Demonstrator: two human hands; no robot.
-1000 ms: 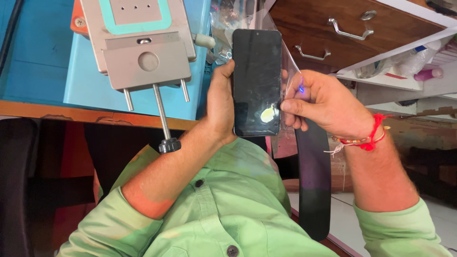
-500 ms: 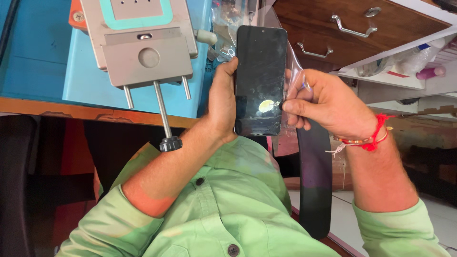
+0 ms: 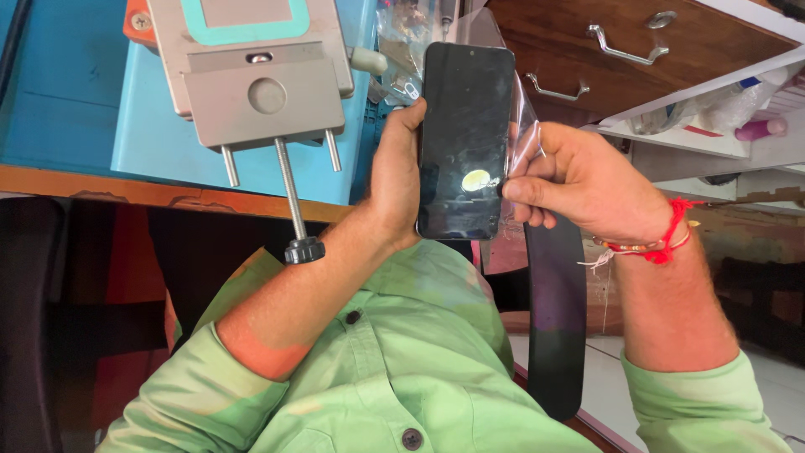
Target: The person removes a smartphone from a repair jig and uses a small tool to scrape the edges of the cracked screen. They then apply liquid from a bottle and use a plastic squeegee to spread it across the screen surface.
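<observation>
At nine o'clock from my hands, a grey metal clamp jig (image 3: 260, 80) with a threaded rod and black knob (image 3: 303, 250) lies on the blue mat (image 3: 75, 101). My left hand (image 3: 396, 172) is closed around the left edge of a black phone (image 3: 465, 138), holding it upright, screen dark with a bright glare spot. At three o'clock of the phone, my right hand (image 3: 579, 180) pinches a clear plastic film (image 3: 524, 134) at the phone's right edge. A red thread band (image 3: 662, 243) circles my right wrist. At one o'clock are wooden drawers (image 3: 620, 50).

Left hand's fingers (image 3: 417, 113) hidden behind phone (image 3: 465, 138).
</observation>
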